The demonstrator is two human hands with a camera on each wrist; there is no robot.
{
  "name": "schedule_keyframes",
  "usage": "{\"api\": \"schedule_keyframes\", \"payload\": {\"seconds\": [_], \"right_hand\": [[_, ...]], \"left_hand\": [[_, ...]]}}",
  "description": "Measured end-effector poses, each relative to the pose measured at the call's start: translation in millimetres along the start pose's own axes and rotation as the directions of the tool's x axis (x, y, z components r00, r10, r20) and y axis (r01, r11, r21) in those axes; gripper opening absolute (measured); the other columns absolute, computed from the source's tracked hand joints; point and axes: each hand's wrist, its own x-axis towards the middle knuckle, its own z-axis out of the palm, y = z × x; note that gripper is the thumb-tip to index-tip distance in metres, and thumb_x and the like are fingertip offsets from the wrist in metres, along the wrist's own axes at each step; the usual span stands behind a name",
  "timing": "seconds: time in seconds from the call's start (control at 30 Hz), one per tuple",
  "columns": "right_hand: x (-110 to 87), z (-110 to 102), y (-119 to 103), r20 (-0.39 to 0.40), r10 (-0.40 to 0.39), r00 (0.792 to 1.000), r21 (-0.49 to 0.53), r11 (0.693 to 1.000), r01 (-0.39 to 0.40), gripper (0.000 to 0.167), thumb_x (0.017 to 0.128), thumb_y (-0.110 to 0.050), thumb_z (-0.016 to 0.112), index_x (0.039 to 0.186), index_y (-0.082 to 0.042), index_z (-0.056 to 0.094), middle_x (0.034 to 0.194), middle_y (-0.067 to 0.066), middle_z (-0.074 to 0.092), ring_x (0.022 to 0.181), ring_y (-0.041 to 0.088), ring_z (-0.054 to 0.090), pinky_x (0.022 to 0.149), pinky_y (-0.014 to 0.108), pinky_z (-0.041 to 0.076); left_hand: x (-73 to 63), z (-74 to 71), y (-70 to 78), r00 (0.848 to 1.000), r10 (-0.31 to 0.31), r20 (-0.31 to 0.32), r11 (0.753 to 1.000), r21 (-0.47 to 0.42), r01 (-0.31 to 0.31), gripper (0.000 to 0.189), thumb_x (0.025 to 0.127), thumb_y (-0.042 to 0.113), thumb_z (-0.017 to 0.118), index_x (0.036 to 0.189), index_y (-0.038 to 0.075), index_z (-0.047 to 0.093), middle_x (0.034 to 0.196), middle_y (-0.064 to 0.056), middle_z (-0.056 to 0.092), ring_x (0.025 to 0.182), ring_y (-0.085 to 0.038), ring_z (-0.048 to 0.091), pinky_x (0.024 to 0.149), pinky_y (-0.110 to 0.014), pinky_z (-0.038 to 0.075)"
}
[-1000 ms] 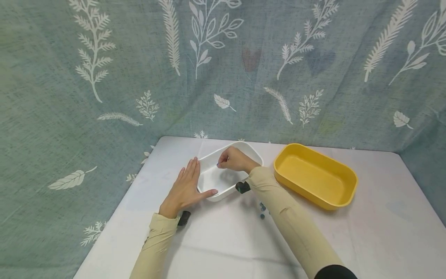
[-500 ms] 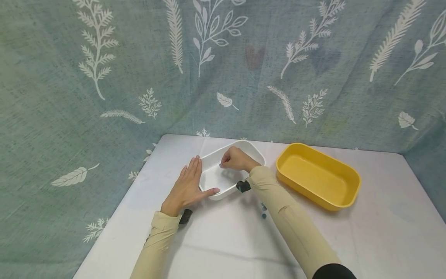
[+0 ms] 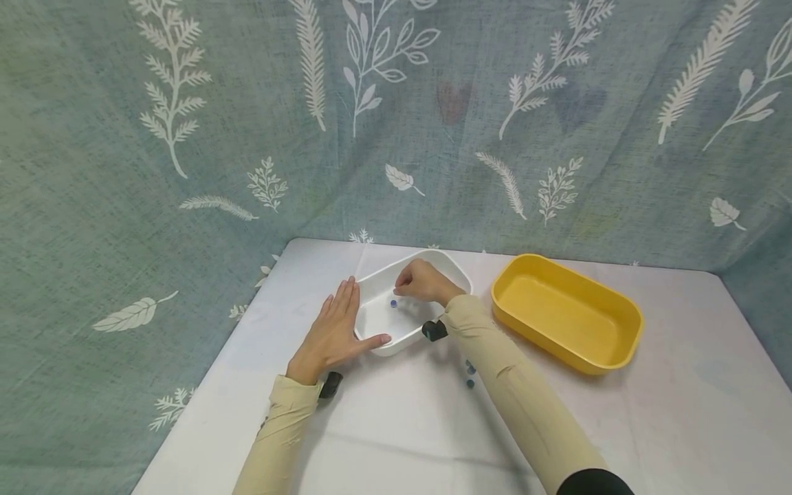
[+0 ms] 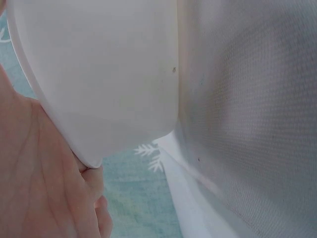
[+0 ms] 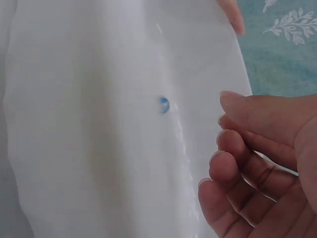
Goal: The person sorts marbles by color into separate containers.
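A white tray (image 3: 379, 328) lies at an angle on the table. Inside, on its floor, sits one small round blue bead-like piece (image 3: 393, 303), also visible as a blue piece (image 5: 164, 104) in the right wrist view. My right hand (image 3: 423, 282) hovers over the tray with loosely bent fingers, thumb near the index finger and nothing held; the piece lies apart from the fingertips (image 5: 231, 99). My left hand (image 3: 331, 333) rests against the tray's left end, fingers extended and thumb spread along the near rim. In the left wrist view, that hand (image 4: 44, 173) touches the rim.
To the right stands a yellow tray (image 3: 569, 313) with nothing visible inside. Several small bluish pieces (image 3: 470, 383) lie on the white-covered table beside my right forearm, which partly overhangs that area. A patterned green-blue cloth (image 3: 396, 124) hangs behind the table.
The small blue piece was between my right fingertips and now lies free on the white tray's floor. My right hand has drawn back slightly; the left hand holds its place.
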Motion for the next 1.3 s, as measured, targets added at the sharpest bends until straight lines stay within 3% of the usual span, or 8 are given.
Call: {"api": "schedule_keyframes", "payload": {"seconds": [0.57, 0.87, 1.3], "right_hand": [[-18.1, -17, -14, -0.085, -0.069, 0.994, -0.021, 0.998, 0.067, 0.016, 0.096, -0.016, 0.072, 0.102, -0.003, 0.080, 0.092, 0.009, 0.078, 0.076, 0.012, 0.061, 0.066, 0.019, 0.048], [-39.7, -25, -20, -0.126, -0.069, 0.990, -0.021, 0.998, 0.067, 0.015, 0.096, -0.019, 0.074, 0.104, -0.008, 0.080, 0.097, 0.006, 0.076, 0.081, 0.016, 0.061, 0.070, 0.023, 0.050], [-87.7, -45, -4, -0.211, -0.111, 0.971, 0.040, 0.992, 0.122, 0.018, 0.097, -0.019, 0.071, 0.107, -0.005, 0.079, 0.099, 0.008, 0.074, 0.089, 0.020, 0.062, 0.081, 0.030, 0.053]], "left_hand": [[-0.4, 1.1, -3.3, 1.000, -0.015, 0.027, 1.000, 0.011, 0.015, 0.128, 0.084, 0.087, 0.052, 0.165, 0.000, 0.005, 0.176, -0.012, -0.004, 0.165, -0.028, -0.001, 0.133, -0.053, 0.010], [-0.1, 0.4, -1.4, 0.999, -0.023, 0.042, 1.000, 0.007, 0.022, 0.129, 0.083, 0.088, 0.051, 0.165, 0.001, 0.003, 0.176, -0.011, -0.005, 0.165, -0.028, -0.002, 0.133, -0.053, 0.010], [2.5, 0.7, -1.3, 0.999, -0.018, 0.042, 1.000, 0.006, 0.018, 0.128, 0.084, 0.088, 0.051, 0.165, 0.002, 0.001, 0.176, -0.010, -0.007, 0.165, -0.027, -0.003, 0.134, -0.052, 0.008]]}}
